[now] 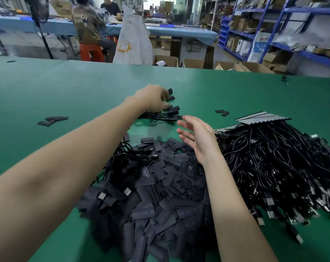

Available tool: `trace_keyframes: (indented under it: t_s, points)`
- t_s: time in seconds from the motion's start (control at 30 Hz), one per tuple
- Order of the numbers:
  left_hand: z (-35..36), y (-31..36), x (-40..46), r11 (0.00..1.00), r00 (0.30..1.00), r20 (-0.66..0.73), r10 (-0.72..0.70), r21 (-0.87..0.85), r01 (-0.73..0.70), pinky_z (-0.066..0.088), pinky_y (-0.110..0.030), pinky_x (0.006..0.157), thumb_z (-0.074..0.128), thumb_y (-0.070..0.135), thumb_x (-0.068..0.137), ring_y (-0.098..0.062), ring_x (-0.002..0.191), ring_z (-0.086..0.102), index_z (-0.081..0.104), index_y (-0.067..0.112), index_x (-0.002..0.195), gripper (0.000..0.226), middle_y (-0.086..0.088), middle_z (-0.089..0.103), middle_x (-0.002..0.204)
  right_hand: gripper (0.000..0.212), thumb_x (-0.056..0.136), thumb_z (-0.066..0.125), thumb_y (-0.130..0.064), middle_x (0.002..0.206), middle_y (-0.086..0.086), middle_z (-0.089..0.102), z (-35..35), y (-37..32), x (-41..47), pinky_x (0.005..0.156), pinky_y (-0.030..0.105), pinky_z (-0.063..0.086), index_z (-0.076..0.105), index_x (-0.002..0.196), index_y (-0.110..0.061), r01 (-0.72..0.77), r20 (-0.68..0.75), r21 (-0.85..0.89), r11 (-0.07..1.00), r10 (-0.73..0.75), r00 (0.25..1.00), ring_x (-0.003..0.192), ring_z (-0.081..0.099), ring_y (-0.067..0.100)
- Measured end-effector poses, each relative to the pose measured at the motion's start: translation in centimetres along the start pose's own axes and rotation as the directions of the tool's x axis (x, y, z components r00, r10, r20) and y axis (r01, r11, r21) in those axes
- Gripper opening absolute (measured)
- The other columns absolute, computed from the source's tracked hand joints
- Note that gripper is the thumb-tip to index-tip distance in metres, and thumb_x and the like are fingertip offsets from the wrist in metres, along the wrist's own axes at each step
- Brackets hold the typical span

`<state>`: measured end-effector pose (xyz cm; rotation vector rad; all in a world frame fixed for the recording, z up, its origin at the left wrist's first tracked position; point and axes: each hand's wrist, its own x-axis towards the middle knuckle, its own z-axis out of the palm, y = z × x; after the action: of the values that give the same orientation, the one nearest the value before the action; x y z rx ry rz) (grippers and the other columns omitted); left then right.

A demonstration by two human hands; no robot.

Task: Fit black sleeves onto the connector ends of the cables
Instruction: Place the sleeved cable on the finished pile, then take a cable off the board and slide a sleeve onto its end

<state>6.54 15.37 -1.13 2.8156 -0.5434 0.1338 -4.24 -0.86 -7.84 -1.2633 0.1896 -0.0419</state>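
A big heap of flat black sleeves (160,186) lies on the green table (66,87) in front of me. To its right is a tangled pile of black cables (273,163) with bare metal connector ends. Farther out lies a small bunch of sleeved cables (171,110). My left hand (153,98) reaches out over that bunch, its fingers curled down onto the sleeved ends. My right hand (196,137) hovers above the sleeve heap with fingers spread and holds nothing.
Loose sleeves (52,120) lie at the left, with two more sleeve pieces (222,112) at centre right. A grey flat card (262,118) rests on the cable pile. Cardboard boxes (193,63) and blue shelving (273,31) stand beyond the table. People sit at a far bench.
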Motion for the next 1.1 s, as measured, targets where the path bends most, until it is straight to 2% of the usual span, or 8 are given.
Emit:
trace_keyframes:
  t_s: [0.13,0.23,0.4,0.5,0.63,0.83,0.93,1.1]
  points:
    - [-1.4,-1.9,-4.1,0.982,0.98,-0.186,-0.066,-0.185,0.032,0.053,-0.037,0.092,0.056,0.042,0.1,-0.023,0.098,0.066,0.072,0.017,0.112,0.032,-0.005,0.073,0.11,0.013,0.099,0.063,-0.021,0.09,-0.001,0.079,0.9,0.1,-0.5,0.069,0.024,0.061,0.069,0.108,-0.013,-0.022,0.052,-0.049,0.999,0.025,0.998,0.076,0.072,0.013]
    - [-1.6,-4.3,-7.5,0.96,0.939,-0.291,-0.185,-0.256,0.11,0.054,-0.042,0.09,0.045,0.043,0.103,-0.028,0.095,0.067,0.072,0.015,0.105,0.039,-0.007,0.074,0.105,0.017,0.098,0.064,-0.022,0.089,-0.002,0.079,1.2,0.2,-0.8,0.07,0.024,0.061,0.069,0.111,-0.012,-0.025,0.075,-0.08,0.996,0.031,0.997,0.076,0.073,0.013]
    - [-0.3,-7.1,-10.9,0.907,0.926,-0.168,-0.337,-0.322,0.272,0.05,-0.043,0.097,0.035,0.04,0.107,-0.031,0.105,0.063,0.07,0.015,0.108,0.043,-0.01,0.072,0.112,0.012,0.099,0.063,-0.023,0.088,-0.003,0.079,2.2,0.4,-0.9,0.065,0.023,0.058,0.069,0.107,-0.016,-0.021,0.106,-0.138,0.99,0.036,0.994,0.073,0.072,0.011]
    - [1.5,-6.1,-11.7,0.891,0.931,-0.194,-0.308,-0.402,0.21,0.051,-0.041,0.083,0.044,0.035,0.105,-0.035,0.09,0.064,0.067,0.007,0.093,0.039,-0.015,0.071,0.09,0.009,0.098,0.065,-0.023,0.088,-0.002,0.079,3.0,0.6,-1.0,0.066,0.024,0.059,0.069,0.104,-0.018,-0.005,0.131,-0.17,0.985,0.027,0.991,0.072,0.071,0.012]
    - [3.4,-3.6,-12.2,0.912,0.899,-0.348,-0.267,-0.392,0.119,0.049,-0.041,0.073,0.047,0.038,0.103,-0.034,0.076,0.061,0.058,0.011,0.079,0.038,-0.006,0.065,0.071,0.01,0.097,0.068,-0.024,0.088,-0.003,0.078,4.1,0.9,-1.2,0.066,0.023,0.059,0.071,0.104,-0.017,0.028,0.176,-0.185,0.982,0.005,0.984,0.074,0.071,0.012]
    - [4.8,-0.4,-12.0,0.95,0.881,-0.452,-0.139,-0.313,-0.011,0.038,-0.041,0.077,0.046,0.029,0.105,-0.022,0.071,0.044,0.043,0.025,0.07,0.034,0.009,0.047,0.062,0.014,0.088,0.079,-0.016,0.096,-0.001,0.075,4.7,1.7,-1.2,0.071,0.024,0.059,0.074,0.101,-0.013,-0.031,0.206,-0.107,0.994,0.053,0.977,0.086,0.07,0.011]
    - [4.9,-0.6,-11.6,0.93,0.888,-0.434,-0.152,-0.368,-0.02,0.042,-0.044,0.08,0.04,0.028,0.107,-0.028,0.078,0.052,0.055,0.013,0.078,0.036,0.001,0.056,0.069,0.016,0.084,0.082,-0.01,0.101,0.007,0.075,4.3,1.5,-1.1,0.073,0.024,0.06,0.075,0.098,-0.009,-0.078,0.195,-0.051,0.996,0.087,0.977,0.086,0.073,0.011]
    - [5.2,-0.8,-11.3,0.902,0.862,-0.463,-0.204,-0.432,-0.018,0.026,-0.037,0.06,0.046,0.03,0.107,-0.018,0.053,0.035,0.036,0.015,0.06,0.05,0.003,0.037,0.051,0.01,0.082,0.082,-0.007,0.087,0.003,0.077,4.3,1.4,-1.3,0.071,0.023,0.06,0.077,0.09,-0.008,-0.1,0.196,-0.016,0.995,0.101,0.975,0.078,0.073,0.008]
